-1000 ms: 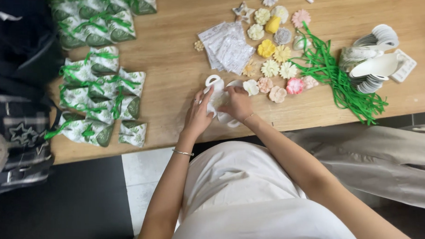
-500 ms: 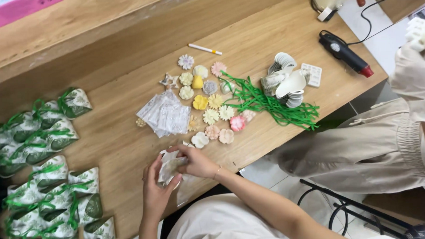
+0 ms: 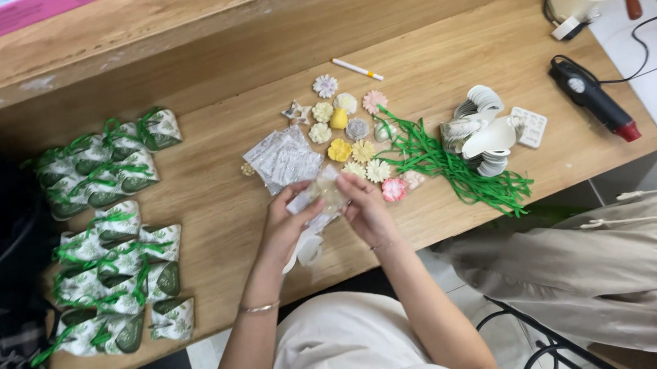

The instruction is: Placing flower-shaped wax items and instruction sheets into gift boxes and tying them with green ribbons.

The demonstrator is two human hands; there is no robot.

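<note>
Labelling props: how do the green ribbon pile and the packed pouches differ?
The green ribbon pile lies loose and tangled at the table's right; the packed pouches sit grouped at its left. The pile is plain green, the pouches white with green leaf print, each tied. Both carry the same green ribbon.

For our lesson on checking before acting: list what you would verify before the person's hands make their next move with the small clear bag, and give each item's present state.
1. Both hands on the bag: ok. The left hand and right hand grip the small clear bag from either side.
2. Bag lifted off the wooden table: cannot tell.
3. What is inside the bag: cannot tell, the hands cover most of it.
4. Flower-shaped pieces close by: ok, clustered just beyond the hands.
5. Green ribbon strips available: ok, a loose pile right of the flowers.
6. Finished green-tied pouches kept apart: ok, grouped at the table's left.
</note>
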